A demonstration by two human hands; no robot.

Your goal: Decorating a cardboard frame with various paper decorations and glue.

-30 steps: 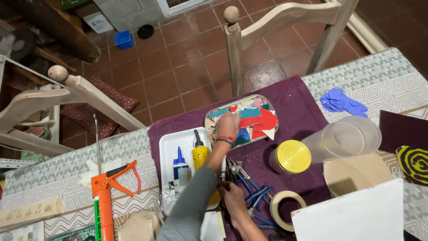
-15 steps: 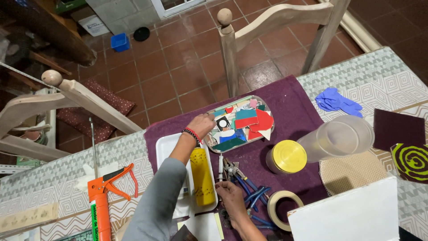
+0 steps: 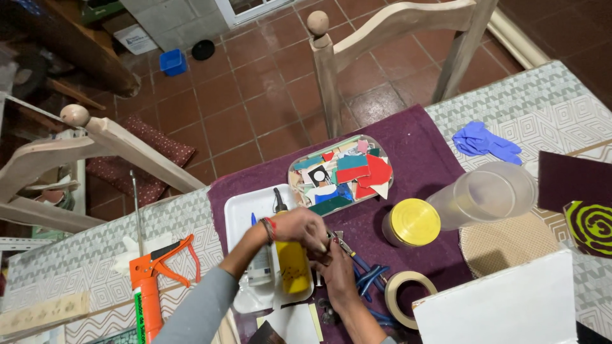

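My left hand (image 3: 298, 227), with a red bracelet at the wrist, hovers over the white tray (image 3: 237, 210), its fingers curled down. Its fingertips meet those of my right hand (image 3: 333, 269), which reaches up from below over the purple cloth (image 3: 421, 159). Whatever is between the fingers is hidden. Blue-handled pliers (image 3: 364, 275) lie just right of my right hand. A yellow bottle (image 3: 292, 267) and a blue-capped glue bottle (image 3: 259, 267) lie in the white tray under my left arm. Beyond them sits an oval dish of coloured tile pieces (image 3: 341, 172).
A yellow-lidded jar (image 3: 414, 223), a tipped clear cup (image 3: 486, 194), a tape roll (image 3: 396, 294) and a white board (image 3: 503, 306) are to the right. Blue gloves (image 3: 484, 143) lie far right. An orange caulking gun (image 3: 148, 280) lies left. Two wooden chairs (image 3: 331, 70) stand at the table's far edge.
My left hand drew back from the dish of tile pieces to the white tray and now meets my right hand, which has lifted slightly toward it.
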